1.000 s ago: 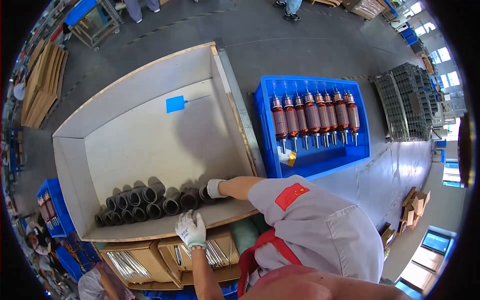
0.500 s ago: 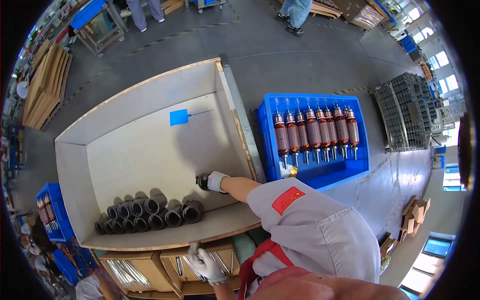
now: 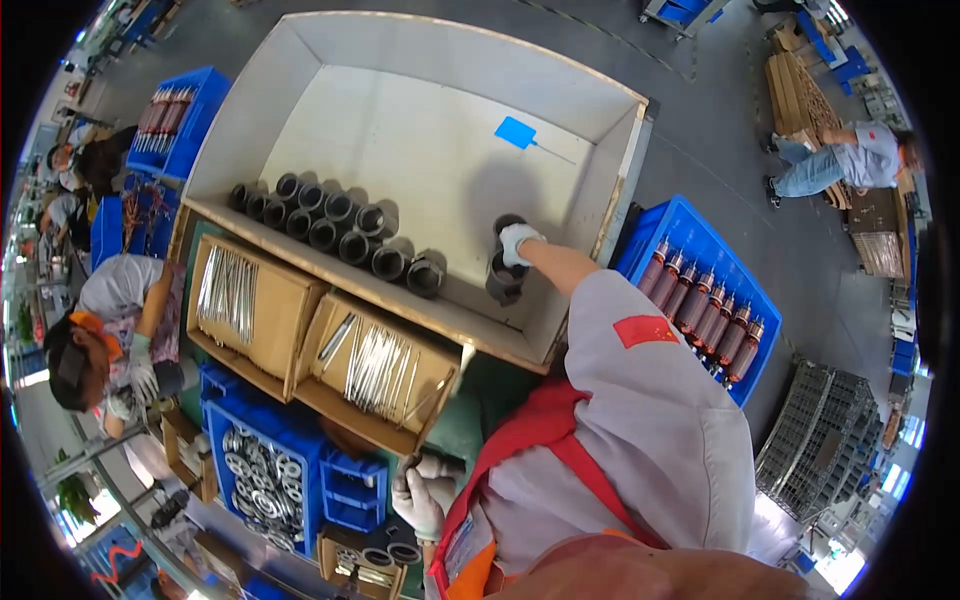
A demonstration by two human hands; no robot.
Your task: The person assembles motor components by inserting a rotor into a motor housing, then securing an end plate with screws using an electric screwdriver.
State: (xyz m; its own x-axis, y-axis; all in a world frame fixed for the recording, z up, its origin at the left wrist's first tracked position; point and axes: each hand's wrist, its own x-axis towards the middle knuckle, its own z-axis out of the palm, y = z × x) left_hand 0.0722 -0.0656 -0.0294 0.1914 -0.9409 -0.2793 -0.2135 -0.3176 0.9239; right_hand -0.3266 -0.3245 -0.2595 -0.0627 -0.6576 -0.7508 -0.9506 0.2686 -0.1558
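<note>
My right hand point(image 3: 520, 243), in a white glove, reaches into a large pale-walled crate point(image 3: 420, 100). Its fingers are closed round a dark tubular part point(image 3: 505, 277), which shows above and below the glove. Left of it, two rows of similar dark hollow cylinders point(image 3: 323, 235) stand along the crate's near side. My left hand point(image 3: 418, 503), also gloved, hangs close to my body, below a cardboard box of metal rods point(image 3: 380, 365). Its fingers are curled in; whether they hold anything is hidden. Further back in the crate lies a blue square piece with a thin stem point(image 3: 516, 132).
Right of the crate stands a blue bin point(image 3: 752, 300) of copper-wound rotors. Another cardboard box of rods point(image 3: 228, 290) and a blue crate of metal rings point(image 3: 262, 480) lie left. One co-worker point(image 3: 110, 330) bends over at the left; another person point(image 3: 850, 160) is far right.
My view has turned left, bringing the rod boxes, ring crate and co-worker into sight. My right hand stays in the crate with the dark tubular part. My left hand has curled in near my body.
</note>
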